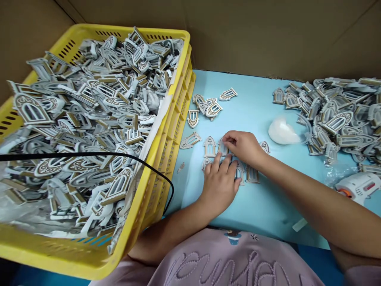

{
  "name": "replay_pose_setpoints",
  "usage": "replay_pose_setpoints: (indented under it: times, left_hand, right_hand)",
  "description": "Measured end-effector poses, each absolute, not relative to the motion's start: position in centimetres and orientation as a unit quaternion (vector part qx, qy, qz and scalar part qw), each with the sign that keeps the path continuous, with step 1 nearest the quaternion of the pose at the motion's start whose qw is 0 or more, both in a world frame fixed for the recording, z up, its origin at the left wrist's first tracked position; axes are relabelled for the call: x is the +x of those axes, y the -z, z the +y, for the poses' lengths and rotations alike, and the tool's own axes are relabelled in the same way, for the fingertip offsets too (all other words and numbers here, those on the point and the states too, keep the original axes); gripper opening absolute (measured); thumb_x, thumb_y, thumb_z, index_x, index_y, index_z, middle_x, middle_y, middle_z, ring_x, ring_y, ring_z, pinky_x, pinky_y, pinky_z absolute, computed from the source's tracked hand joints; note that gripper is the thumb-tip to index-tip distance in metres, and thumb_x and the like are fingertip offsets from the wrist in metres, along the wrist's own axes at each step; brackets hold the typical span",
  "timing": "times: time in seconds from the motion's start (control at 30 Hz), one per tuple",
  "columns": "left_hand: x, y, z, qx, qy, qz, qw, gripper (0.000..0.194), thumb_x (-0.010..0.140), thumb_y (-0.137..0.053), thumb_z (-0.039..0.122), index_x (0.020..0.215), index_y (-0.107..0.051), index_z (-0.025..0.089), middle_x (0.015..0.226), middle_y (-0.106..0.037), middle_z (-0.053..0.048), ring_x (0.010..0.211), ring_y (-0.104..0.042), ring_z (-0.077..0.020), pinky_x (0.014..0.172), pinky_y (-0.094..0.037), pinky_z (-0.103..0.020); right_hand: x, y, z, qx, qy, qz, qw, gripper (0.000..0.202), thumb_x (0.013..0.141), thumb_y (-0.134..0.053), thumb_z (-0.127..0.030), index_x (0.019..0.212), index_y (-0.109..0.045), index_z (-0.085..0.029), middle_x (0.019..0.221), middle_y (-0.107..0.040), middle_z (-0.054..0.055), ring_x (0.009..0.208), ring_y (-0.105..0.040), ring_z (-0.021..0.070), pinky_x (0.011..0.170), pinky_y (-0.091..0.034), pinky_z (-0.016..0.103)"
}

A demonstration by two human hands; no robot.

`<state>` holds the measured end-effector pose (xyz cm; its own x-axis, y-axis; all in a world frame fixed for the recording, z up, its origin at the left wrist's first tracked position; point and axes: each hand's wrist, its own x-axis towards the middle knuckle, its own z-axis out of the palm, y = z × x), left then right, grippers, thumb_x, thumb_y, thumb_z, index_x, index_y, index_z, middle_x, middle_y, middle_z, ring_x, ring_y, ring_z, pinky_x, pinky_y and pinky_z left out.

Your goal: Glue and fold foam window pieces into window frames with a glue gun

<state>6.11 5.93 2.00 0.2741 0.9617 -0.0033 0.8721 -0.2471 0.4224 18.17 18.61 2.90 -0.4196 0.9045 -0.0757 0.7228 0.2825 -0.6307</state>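
My left hand (pixel 220 186) lies palm down with its fingers spread over a lower row of small arched window pieces, partly covering them. My right hand (pixel 242 146) is closed, thumb and fingers together at the right edge of an arched window piece (pixel 222 148) in the upper row. Whatever may be between those fingertips is hidden. Left of it lies another arched window piece (pixel 210 147). From under my hands show a lower window piece (pixel 252 174) and the top of one more piece (pixel 264 147).
A yellow crate (pixel 178 131) heaped with window pieces stands left, a black cable (pixel 149 165) crossing it. Several loose pieces (pixel 212 108) lie behind my hands. At right are a pile of pieces (pixel 336 115), a clear container with white material (pixel 282 130) and a white glue gun (pixel 358 186).
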Motion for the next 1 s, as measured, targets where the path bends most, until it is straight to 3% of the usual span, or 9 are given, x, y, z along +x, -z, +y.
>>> replay_pose_setpoints:
  times: [0.3, 0.43, 0.53, 0.83, 1.0]
  left_hand:
    - [6.2, -2.1, 5.8, 0.772, -0.133, 0.597, 0.172, 0.043, 0.095, -0.055, 0.037, 0.135, -0.053, 0.021, 0.151, -0.049, -0.01, 0.146, -0.027, -0.0411, 0.104, -0.038, -0.059]
    - [6.1, -2.0, 5.8, 0.768, -0.137, 0.601, 0.173, 0.042, 0.095, -0.055, 0.035, 0.135, -0.054, 0.021, 0.149, -0.052, -0.01, 0.145, -0.029, -0.042, 0.104, -0.038, -0.06]
    - [6.1, -1.9, 5.9, 0.767, -0.139, 0.602, 0.172, 0.042, 0.095, -0.055, 0.034, 0.135, -0.054, 0.021, 0.147, -0.054, -0.011, 0.145, -0.029, -0.0419, 0.105, -0.037, -0.06]
    - [6.1, -1.9, 5.8, 0.774, -0.128, 0.598, 0.162, 0.039, 0.096, -0.055, 0.034, 0.132, -0.056, 0.02, 0.147, -0.054, -0.009, 0.146, -0.029, -0.0419, 0.103, -0.037, -0.059]
    - [6.1, -1.9, 5.9, 0.777, -0.123, 0.598, 0.155, 0.042, 0.095, -0.056, 0.034, 0.135, -0.055, 0.022, 0.152, -0.049, -0.008, 0.145, -0.029, -0.0419, 0.101, -0.038, -0.059]
  right_hand:
    - [18.0, -2.8, 18.5, -0.508, -0.27, -0.807, 0.13, 0.017, 0.089, -0.056, -0.019, 0.094, -0.073, -0.021, 0.085, -0.074, 0.0, 0.075, -0.063, 0.0163, 0.068, -0.043, 0.029]
    - [17.9, -2.6, 18.3, -0.504, -0.237, -0.821, 0.126, 0.018, 0.088, -0.059, -0.018, 0.095, -0.074, -0.021, 0.097, -0.073, 0.003, 0.089, -0.064, 0.0191, 0.076, -0.045, 0.03]
    - [18.1, -2.3, 18.0, -0.494, -0.2, -0.838, 0.117, 0.023, 0.09, -0.058, -0.018, 0.103, -0.076, -0.021, 0.101, -0.069, 0.007, 0.097, -0.061, 0.0218, 0.08, -0.045, 0.032]
    - [19.9, -1.3, 16.8, -0.392, -0.104, -0.912, 0.054, 0.04, 0.096, -0.047, -0.017, 0.132, -0.064, -0.017, 0.101, -0.062, 0.013, 0.096, -0.049, 0.0271, 0.075, -0.042, 0.036]
    - [21.8, -2.8, 18.3, -0.425, -0.078, -0.897, 0.095, 0.045, 0.099, -0.042, -0.021, 0.142, -0.054, -0.018, 0.109, -0.06, 0.013, 0.099, -0.051, 0.0255, 0.085, -0.045, 0.037]
